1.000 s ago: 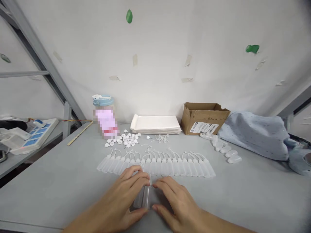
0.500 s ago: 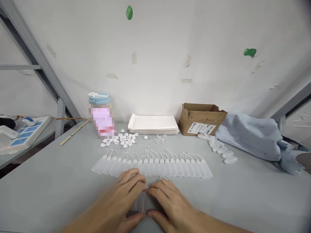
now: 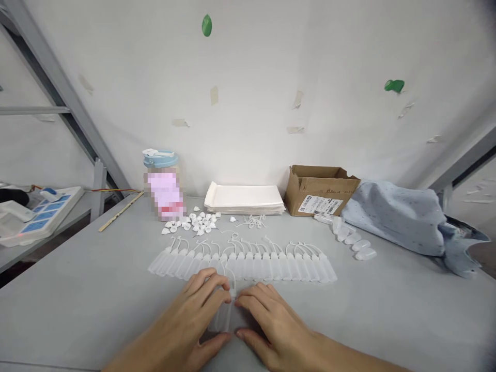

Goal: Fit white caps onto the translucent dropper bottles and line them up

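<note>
Translucent tubes (image 3: 223,316), apparently two side by side, lie on the grey surface (image 3: 368,310) between the two hands, a pale cord (image 3: 233,279) curving away from the upper end. The left hand (image 3: 203,305) arches over them, its fingers bent across the upper end and its thumb stretched out by the lower end; whether it grips or merely touches them, I cannot tell. The right hand (image 3: 273,318) sits just beside the right-hand tube, fingers and thumb moderately apart with nothing seen between them; contact with the tube is unclear. Just beyond the hands runs a long row of similar corded tubes (image 3: 248,268), laid close together with their cords pointing towards the wall (image 3: 251,62). Farther back are scattered white caps (image 3: 201,223), a small tangle of white cords (image 3: 256,221) and a stack of white envelopes (image 3: 245,196). A container with a blue lid (image 3: 160,160) stands to their left; to the right are an open cardboard box (image 3: 321,194), loose clear pieces (image 3: 353,238) and a light-blue cloth (image 3: 391,222).
</note>
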`<state>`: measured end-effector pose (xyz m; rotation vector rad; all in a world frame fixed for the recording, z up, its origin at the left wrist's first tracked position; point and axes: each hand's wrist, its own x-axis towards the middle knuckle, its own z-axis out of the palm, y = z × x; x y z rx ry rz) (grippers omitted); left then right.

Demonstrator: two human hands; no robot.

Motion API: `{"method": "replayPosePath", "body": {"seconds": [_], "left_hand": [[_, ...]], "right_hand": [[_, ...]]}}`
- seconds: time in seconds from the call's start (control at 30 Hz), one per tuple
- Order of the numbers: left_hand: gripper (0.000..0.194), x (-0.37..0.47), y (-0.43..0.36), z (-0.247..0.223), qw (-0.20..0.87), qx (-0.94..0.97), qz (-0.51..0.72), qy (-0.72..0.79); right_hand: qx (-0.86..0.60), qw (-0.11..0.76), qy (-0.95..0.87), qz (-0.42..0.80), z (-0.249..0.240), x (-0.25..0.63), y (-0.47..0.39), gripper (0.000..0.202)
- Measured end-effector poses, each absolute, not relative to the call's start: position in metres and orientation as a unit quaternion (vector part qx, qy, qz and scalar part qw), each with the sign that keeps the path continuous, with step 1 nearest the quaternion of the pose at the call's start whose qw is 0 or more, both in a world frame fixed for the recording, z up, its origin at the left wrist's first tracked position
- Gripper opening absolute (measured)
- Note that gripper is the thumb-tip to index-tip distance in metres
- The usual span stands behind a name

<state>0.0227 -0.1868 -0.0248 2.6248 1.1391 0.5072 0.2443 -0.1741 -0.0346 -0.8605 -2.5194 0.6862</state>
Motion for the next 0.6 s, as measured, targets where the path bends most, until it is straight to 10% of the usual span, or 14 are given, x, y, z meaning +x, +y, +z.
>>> {"method": "replayPosePath", "body": {"seconds": [0.6], "left_hand": [[0.029,0.0240,-0.1873,-0.0281,0.071,0.889,0.202,0.405]], "right_hand": [[-0.284,0.236,-0.900,0.230,-0.0327,0.2531,-0.1723,0.029]]}}
